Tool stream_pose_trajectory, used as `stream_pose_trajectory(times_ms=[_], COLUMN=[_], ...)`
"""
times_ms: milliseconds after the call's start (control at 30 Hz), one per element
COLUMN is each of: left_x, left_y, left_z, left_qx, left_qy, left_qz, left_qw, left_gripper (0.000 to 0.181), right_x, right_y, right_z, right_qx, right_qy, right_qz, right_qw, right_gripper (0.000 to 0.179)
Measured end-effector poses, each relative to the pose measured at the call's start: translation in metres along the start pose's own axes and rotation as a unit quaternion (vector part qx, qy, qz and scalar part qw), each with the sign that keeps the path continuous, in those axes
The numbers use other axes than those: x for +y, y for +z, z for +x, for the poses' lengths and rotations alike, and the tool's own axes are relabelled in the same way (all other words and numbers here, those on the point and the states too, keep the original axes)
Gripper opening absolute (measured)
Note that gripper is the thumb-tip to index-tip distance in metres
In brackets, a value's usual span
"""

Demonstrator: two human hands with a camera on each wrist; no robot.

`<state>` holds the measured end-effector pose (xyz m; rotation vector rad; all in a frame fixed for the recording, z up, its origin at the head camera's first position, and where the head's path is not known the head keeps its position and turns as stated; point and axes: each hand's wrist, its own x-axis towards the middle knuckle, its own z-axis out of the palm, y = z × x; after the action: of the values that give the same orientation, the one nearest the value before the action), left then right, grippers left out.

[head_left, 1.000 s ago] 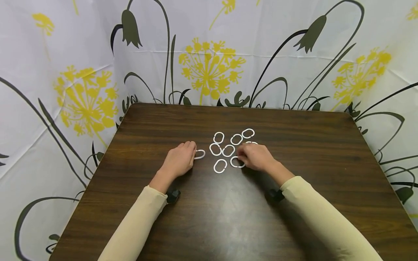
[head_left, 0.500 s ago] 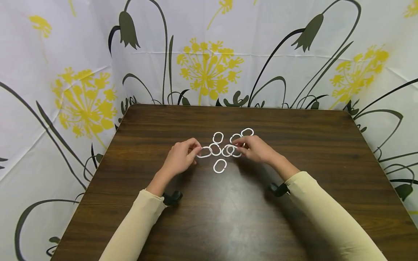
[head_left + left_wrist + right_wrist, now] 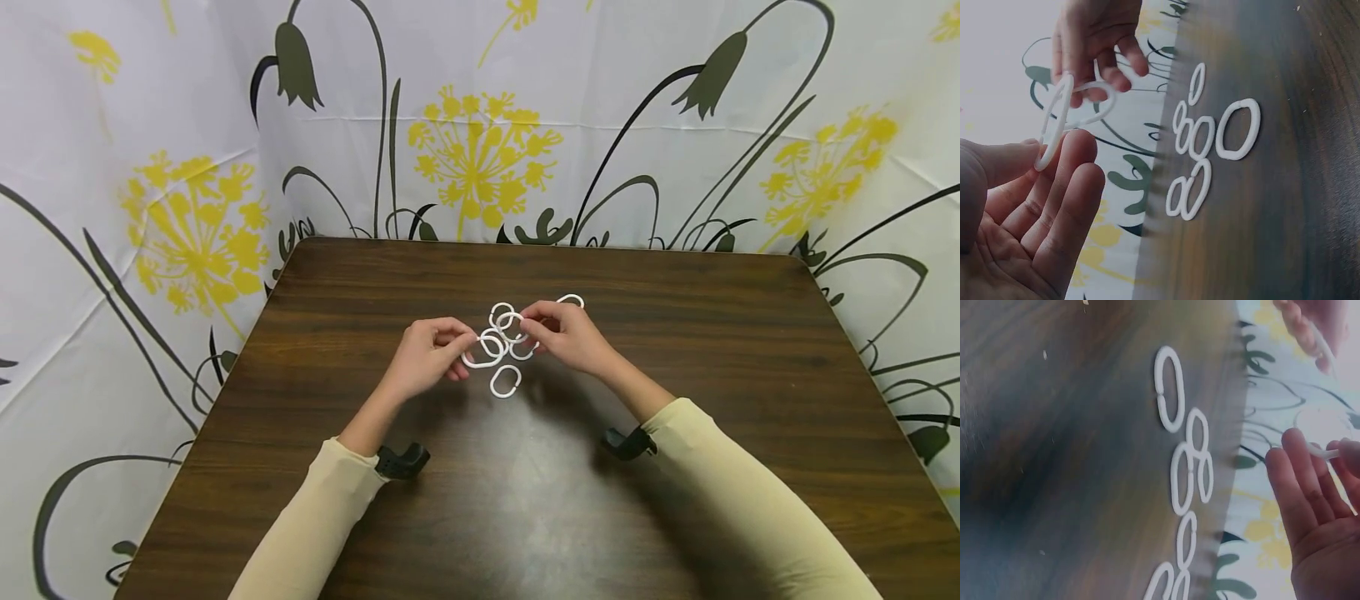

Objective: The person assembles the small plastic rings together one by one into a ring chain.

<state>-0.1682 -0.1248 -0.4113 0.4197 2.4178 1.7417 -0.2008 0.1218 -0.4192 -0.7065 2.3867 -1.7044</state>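
In the head view my left hand pinches a white oval curtain ring between thumb and fingers, raised off the table. That ring shows close up in the left wrist view, its far end near the second ring. My right hand holds another white curtain ring by its edge, also lifted. From the head the two rings sit side by side over the loose ones; whether they touch I cannot tell. Several more white rings lie flat below, one nearest me, each with a small gap in its loop.
The dark wood-grain table runs back to a white curtain printed with yellow and grey-green flowers. One loose ring lies behind my right hand. Black straps with cameras sit at both wrists.
My right hand has picked up a curtain ring from the table and carried it left. My left hand has lifted its ring and moved slightly right, so both rings are now close together.
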Motion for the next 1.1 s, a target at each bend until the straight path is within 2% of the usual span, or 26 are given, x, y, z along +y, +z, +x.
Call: stream_pose_trajectory(times_ms=[67, 233, 567, 700, 800, 933, 1100], left_x=[-0.001, -0.001, -0.001, -0.001, -0.001, 0.000, 0.000], left_y=[0.001, 0.005, 0.005, 0.005, 0.005, 0.005, 0.005], left_z=[0.000, 0.000, 0.001, 0.001, 0.001, 0.000, -0.001], left_qx=[-0.002, -0.009, -0.013, -0.015, -0.015, -0.011, -0.003], left_qy=[-0.009, -0.022, -0.024, -0.023, -0.021, -0.021, -0.015], left_qz=[-0.012, -0.027, -0.035, -0.035, -0.033, -0.028, -0.015], left_qw=[0.9999, 0.9994, 0.9990, 0.9990, 0.9991, 0.9993, 0.9998], left_gripper=[0.018, 0.016, 0.016, 0.016, 0.016, 0.014, 0.014], right_x=[-0.001, -0.004, -0.008, -0.027, -0.030, -0.008, -0.002], right_y=[0.006, 0.015, 0.020, 0.020, 0.021, 0.023, 0.022], right_z=[0.000, -0.001, -0.001, -0.007, -0.009, -0.006, -0.007], right_qx=[-0.004, -0.005, -0.019, -0.019, -0.017, -0.019, -0.020], right_qy=[0.001, -0.021, -0.078, -0.088, -0.090, -0.101, -0.121], right_qz=[0.025, 0.034, -0.002, -0.028, -0.039, -0.037, -0.052], right_qw=[0.9997, 0.9992, 0.9967, 0.9956, 0.9950, 0.9940, 0.9910], right_gripper=[0.013, 0.013, 0.010, 0.011, 0.011, 0.011, 0.010])
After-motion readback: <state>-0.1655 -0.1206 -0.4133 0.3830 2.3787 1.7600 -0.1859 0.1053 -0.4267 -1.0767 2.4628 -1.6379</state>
